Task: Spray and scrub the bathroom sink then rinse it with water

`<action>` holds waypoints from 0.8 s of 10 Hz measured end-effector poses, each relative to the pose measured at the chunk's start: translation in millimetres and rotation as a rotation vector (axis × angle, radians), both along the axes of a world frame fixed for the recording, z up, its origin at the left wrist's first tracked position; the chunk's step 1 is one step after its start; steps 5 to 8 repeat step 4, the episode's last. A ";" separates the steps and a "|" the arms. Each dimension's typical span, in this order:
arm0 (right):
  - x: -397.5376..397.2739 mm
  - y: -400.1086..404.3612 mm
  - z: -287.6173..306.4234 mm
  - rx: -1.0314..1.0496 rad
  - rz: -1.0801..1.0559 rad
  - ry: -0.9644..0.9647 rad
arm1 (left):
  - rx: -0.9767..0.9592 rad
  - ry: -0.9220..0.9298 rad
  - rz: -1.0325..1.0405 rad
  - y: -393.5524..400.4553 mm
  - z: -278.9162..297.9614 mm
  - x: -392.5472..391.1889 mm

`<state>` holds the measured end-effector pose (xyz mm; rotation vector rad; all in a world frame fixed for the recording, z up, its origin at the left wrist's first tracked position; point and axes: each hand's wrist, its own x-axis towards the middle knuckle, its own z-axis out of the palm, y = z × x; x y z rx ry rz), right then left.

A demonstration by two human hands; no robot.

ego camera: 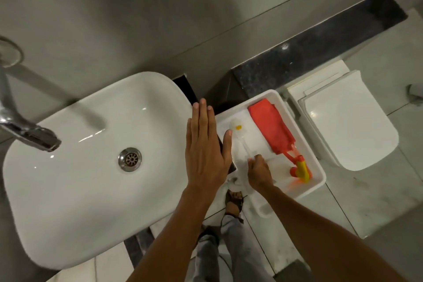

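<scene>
The white oval ceramic sink sits left of a white rectangular plastic tray. The left hand hovers flat, fingers spread, empty. The right hand seemingly pinches the clear plastic brush in the tray.

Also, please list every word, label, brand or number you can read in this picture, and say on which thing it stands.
None: no readable text shows anywhere.
The spray bottle in the white tray shows no label.
The sink, the tap and the toilet lid carry no visible marking.
</scene>
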<state>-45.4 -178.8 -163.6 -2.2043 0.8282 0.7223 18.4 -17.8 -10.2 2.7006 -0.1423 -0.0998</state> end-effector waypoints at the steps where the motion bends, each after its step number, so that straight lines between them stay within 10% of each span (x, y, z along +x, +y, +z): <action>1: 3.1 -1.0 -7.3 -0.050 0.050 0.054 | -0.001 0.006 0.003 0.3 -1.8 1.1; 8: 18.3 12.3 5.2 -0.070 -0.076 -0.122 | 0.036 0.030 -0.007 -0.1 2.7 2.4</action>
